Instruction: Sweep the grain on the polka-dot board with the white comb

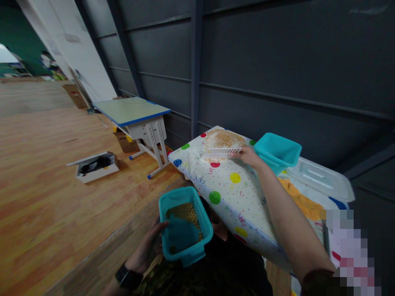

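My left hand (156, 234) grips the side of a teal plastic container (179, 242), held tilted over my lap in front of the table. Tan beans (185, 213) lie along one side of its bottom. My right hand (248, 155) is closed on the end of a white slotted plastic tool (219, 153), whose exact kind I cannot make out. The tool lies low over the tablecloth (199, 181), at the near edge of a spread of beans (226, 139) mixed with something pale and fine.
A second teal container (277, 150) stands right of my right hand, beside a clear lid (322, 179) and an orange cloth (299, 199). A green-topped desk (132, 110) and an open white box (97, 168) stand to the left. A dark panelled wall (277, 61) rises behind.
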Available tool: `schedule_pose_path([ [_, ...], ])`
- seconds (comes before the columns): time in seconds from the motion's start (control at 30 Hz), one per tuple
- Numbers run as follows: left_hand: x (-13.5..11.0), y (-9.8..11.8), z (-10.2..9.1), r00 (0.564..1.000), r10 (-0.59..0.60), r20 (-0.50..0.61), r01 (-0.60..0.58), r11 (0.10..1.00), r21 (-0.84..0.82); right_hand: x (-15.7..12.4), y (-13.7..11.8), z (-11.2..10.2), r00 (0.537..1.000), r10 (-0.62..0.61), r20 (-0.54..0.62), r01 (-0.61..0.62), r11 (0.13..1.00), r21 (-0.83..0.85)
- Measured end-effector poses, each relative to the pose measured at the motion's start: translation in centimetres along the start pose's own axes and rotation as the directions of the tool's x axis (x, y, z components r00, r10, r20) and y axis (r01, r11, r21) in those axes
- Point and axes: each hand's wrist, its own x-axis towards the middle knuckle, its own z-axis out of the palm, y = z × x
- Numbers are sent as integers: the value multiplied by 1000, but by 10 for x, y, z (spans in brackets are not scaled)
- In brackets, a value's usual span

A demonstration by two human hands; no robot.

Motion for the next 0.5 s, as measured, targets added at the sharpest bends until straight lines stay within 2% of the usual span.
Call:
schedule_pose_path([
  [0.1, -3, -1, 6, 994, 63, -93, -56, 995, 79, -5, -3, -5, 1000, -20, 20, 20, 1000, -11],
  [0.3, -4, -1, 6, 996, 54, -65, -50, 997, 56, -9, -4, -10, 999, 8, 46, -10, 999, 45],
  [0.4, -2, -1, 2, 996, 75, -56, -68, 991, 119, -9, -4, -8, 998, -3, -57, 8, 997, 81],
  [0.5, 1, 1, 2, 994, 85, -71, -76, 990, 121, -12, -3, -5, 979, -40, -200, 57, 995, 84],
])
